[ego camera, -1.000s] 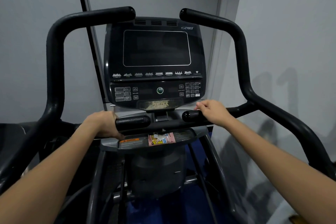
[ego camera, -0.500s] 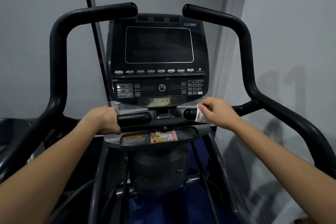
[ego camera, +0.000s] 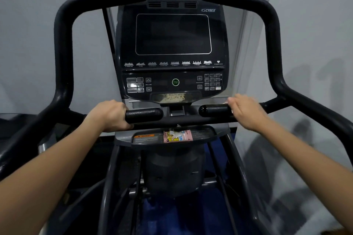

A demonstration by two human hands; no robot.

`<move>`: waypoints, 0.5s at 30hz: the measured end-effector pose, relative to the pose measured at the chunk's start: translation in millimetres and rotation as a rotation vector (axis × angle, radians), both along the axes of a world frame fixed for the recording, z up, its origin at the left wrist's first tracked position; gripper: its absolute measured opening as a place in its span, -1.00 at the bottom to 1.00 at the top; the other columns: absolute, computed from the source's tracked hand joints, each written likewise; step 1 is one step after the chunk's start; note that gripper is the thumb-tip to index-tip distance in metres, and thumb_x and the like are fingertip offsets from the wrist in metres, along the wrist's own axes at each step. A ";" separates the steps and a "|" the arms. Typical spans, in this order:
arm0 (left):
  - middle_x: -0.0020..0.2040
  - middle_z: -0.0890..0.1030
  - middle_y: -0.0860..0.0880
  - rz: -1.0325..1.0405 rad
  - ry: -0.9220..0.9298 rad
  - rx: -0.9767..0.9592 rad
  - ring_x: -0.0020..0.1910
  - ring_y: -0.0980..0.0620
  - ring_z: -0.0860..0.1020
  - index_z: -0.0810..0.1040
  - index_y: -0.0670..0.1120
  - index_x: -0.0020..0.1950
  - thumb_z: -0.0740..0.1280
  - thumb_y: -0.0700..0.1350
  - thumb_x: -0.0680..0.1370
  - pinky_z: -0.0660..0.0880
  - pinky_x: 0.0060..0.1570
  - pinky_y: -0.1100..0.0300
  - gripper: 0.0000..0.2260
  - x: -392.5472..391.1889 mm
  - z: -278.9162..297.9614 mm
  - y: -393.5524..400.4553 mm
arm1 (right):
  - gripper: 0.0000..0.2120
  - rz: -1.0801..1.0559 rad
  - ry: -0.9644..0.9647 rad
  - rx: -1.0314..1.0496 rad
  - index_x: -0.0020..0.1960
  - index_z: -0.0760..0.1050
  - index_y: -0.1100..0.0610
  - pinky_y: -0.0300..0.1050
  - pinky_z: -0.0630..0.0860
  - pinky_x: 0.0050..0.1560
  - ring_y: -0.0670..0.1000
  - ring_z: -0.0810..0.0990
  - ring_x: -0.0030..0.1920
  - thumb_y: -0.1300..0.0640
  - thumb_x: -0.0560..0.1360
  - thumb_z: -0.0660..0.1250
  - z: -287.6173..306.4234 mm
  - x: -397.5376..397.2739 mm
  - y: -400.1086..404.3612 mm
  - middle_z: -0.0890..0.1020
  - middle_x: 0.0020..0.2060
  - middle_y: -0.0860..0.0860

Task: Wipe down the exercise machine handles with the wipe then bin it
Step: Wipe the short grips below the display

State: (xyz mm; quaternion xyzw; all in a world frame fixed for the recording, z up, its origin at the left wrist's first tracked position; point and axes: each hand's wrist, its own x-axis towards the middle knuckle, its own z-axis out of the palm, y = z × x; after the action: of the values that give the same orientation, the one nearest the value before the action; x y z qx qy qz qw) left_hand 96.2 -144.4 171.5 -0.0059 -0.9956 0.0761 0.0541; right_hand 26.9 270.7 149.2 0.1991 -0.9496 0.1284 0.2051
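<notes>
Black handles (ego camera: pixel 143 115), pink packet (ego camera: pixel 177 136)

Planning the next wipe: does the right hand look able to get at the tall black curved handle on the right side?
Probably yes. The right hand is on the short black padded grip, and nothing visible stands between it and the tall black curved handle above.

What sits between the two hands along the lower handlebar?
In the head view, between the left hand and right hand: two black foam handle ends and the console's mounting post.
</notes>
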 end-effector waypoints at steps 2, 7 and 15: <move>-0.31 0.56 0.05 -0.003 0.020 -0.009 -0.27 -0.03 0.58 0.60 0.05 -0.23 0.45 0.24 0.43 0.45 -0.28 0.17 -0.73 -1.5 -1.9 -0.7 | -0.55 -0.110 -0.134 0.001 -0.20 0.43 0.20 0.03 0.36 -0.10 0.23 0.52 -0.10 0.03 0.69 -0.07 10.0 -3.9 -1.7 0.63 -0.08 0.26; -0.32 0.56 0.08 -0.001 0.028 -0.002 -0.26 -0.01 0.59 0.52 0.08 -0.30 0.45 0.25 0.43 0.44 -0.28 0.16 -0.71 -5.3 -6.0 -4.3 | -0.46 -0.140 -0.098 0.075 -0.03 0.61 0.13 0.03 0.41 -0.02 0.22 0.61 0.02 -0.07 0.70 -0.09 14.7 10.0 -68.7 0.67 -0.05 0.17; -0.32 0.57 0.04 0.029 0.033 0.027 -0.29 -0.02 0.57 0.57 0.02 -0.29 0.46 0.14 0.44 0.42 -0.29 0.17 -0.76 -2.9 -5.0 -1.5 | -0.62 0.256 0.262 0.002 0.18 0.53 0.02 0.00 0.38 0.07 0.03 0.51 -0.01 -0.25 0.61 0.19 -26.3 7.3 -22.6 0.58 -0.03 -0.07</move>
State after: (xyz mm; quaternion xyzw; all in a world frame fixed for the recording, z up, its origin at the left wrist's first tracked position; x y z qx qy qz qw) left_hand 93.4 -145.9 166.5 0.0107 -0.9955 0.0635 0.0694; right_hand 34.2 248.1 122.9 0.3335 -0.8819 0.1256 0.3086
